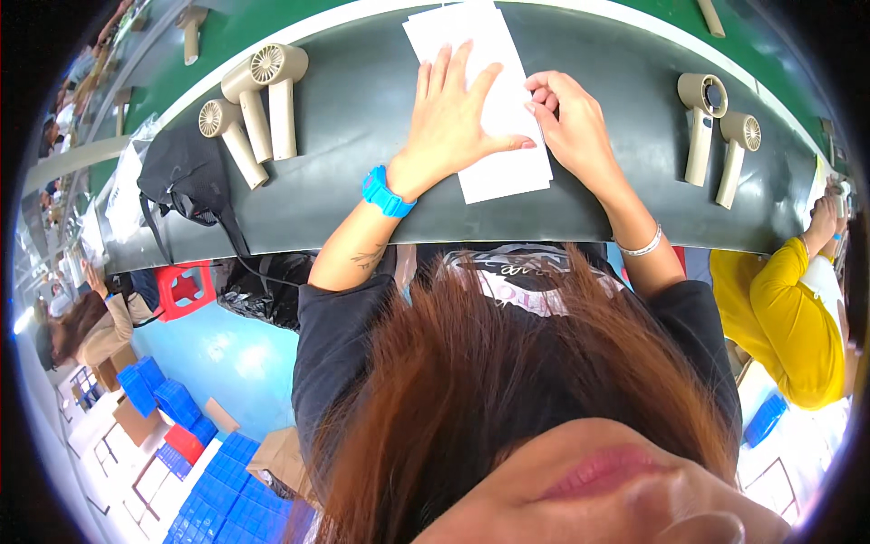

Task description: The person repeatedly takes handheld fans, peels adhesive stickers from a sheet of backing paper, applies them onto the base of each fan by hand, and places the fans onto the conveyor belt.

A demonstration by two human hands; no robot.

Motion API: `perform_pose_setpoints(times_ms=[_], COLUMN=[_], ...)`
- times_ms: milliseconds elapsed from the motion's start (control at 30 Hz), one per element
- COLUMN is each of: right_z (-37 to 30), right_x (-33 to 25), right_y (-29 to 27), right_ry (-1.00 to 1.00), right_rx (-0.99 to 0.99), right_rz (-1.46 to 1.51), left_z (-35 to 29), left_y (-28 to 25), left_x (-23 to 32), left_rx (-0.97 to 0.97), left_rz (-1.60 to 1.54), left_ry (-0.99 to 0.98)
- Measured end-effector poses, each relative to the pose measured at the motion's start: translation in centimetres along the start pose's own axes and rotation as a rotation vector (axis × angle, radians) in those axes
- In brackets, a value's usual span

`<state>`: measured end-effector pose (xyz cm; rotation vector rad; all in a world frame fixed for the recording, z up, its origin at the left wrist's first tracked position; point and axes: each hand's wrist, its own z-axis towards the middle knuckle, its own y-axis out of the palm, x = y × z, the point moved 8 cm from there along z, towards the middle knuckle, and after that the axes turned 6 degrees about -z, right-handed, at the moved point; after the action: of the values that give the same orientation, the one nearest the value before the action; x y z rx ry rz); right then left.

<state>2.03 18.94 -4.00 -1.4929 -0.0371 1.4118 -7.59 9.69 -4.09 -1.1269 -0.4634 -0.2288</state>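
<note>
A flat white rectangular paper sleeve [489, 100] lies on the dark grey belt [362, 181] between beige handheld fans [258, 109]. My left hand [453, 118] presses it flat, fingers spread; my right hand [571, 118] pinches its right edge with curled fingers.

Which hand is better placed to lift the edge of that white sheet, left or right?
Probably the right hand: its fingertips are curled at the right edge of the white sheet. The left hand lies flat and spread on top, pinning it to the dark belt.
</note>
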Motion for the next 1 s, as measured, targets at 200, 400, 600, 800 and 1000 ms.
perform_pose_setpoints(times_ms=[200, 400, 600, 800, 1000], right_z=[0.8, 2.3, 14.8, 21.0, 21.0], right_x=[-0.2, -0.7, -6.2, -5.5, -6.2], right_y=[-0.2, -0.2, -1.0, 8.8, -0.2], right_ry=[0.035, -0.106, -0.328, -0.39, -0.206], right_rx=[-0.103, -0.277, 0.028, 0.161, 0.212], right_rz=[0.053, 0.005, 0.016, -0.324, -0.112], left_z=[0.3, 0.2, -0.2, -0.2, -0.5], left_y=[-0.3, 0.0, -0.7, -0.3, 0.4], left_x=[0.2, -0.5, -0.2, 0.4, -0.3], left_rx=[-0.013, -0.052, -0.018, -0.003, 0.028], left_rz=[0.022, 0.046, 0.001, -0.052, -0.062], left_ry=[-0.003, -0.04, -0.045, -0.033, 0.013])
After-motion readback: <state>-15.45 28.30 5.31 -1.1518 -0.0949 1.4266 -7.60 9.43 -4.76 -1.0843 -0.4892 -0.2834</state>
